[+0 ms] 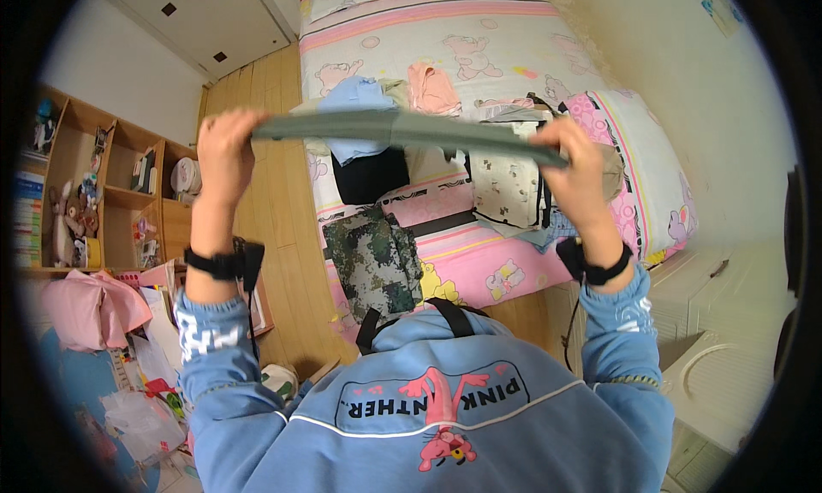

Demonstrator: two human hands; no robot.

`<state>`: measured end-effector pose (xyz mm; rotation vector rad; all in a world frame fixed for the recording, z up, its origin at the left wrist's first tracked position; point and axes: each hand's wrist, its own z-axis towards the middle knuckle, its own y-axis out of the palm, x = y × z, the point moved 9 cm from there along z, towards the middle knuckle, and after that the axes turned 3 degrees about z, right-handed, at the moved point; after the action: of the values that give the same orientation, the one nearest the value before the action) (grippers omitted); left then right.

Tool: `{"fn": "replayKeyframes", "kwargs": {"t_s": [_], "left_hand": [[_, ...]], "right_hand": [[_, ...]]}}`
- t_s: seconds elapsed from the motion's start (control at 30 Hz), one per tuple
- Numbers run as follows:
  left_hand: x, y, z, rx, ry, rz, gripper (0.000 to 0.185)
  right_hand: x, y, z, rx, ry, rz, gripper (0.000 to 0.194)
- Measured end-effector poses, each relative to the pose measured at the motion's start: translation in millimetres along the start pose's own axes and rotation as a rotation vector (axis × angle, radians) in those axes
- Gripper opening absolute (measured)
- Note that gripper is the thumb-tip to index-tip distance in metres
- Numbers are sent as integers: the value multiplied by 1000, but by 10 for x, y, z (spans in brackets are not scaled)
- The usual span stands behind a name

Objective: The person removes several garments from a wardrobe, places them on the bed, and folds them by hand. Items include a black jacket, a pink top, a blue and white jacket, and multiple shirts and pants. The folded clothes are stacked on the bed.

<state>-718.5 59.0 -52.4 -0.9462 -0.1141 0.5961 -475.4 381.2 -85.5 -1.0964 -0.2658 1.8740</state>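
Observation:
Between my two raised hands a dark green cloth garment (392,128) is stretched out, seen nearly edge-on and somewhat blurred. My left hand (226,147) grips its left end, and my right hand (571,165) grips the right end. Below it on the bed lie a light blue garment (359,95), a folded black cloth (371,178) and a pink garment (433,90). A folded camouflage garment (372,262) rests at the bed's near edge. Under my right hand is a pile topped by a white patterned cloth (507,188).
The bed (411,31) has a cartoon-print sheet, with a folded quilt (642,153) at its right. Wooden shelves (109,127) holding toys and books stand left, above a cluttered blue table (61,371). A white appliance or cabinet (719,377) is at the right.

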Motion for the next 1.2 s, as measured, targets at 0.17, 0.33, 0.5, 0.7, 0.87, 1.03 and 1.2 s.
{"fn": "replayKeyframes", "kwargs": {"t_s": [0.17, 0.33, 0.5, 0.7, 0.87, 1.03, 1.2], "left_hand": [[191, 343, -1615, -233, -45, -93, 36], [499, 911, -3618, -441, -250, -245, 55], [827, 1539, -5635, -780, -815, -458, 50], [769, 1852, -6726, -662, -1187, -593, 52], [691, 1705, -6687, -586, -1221, -590, 40], [400, 1479, -5494, -649, -984, -556, 27], [144, 1698, -3736, -895, -731, -805, 20]], "right_hand": [[-3, 821, -983, -460, 49, 211, 40], [203, 2036, -2175, -809, 17, 410, 33], [374, 3241, -3079, -1243, 56, 334, 29], [830, 4308, -2472, -862, 297, 298, 29], [951, 4828, -2444, -604, 393, 206, 41], [522, 5218, -3577, -1198, 292, 67, 84], [660, 5204, -3856, -991, 359, 28, 87]]}}
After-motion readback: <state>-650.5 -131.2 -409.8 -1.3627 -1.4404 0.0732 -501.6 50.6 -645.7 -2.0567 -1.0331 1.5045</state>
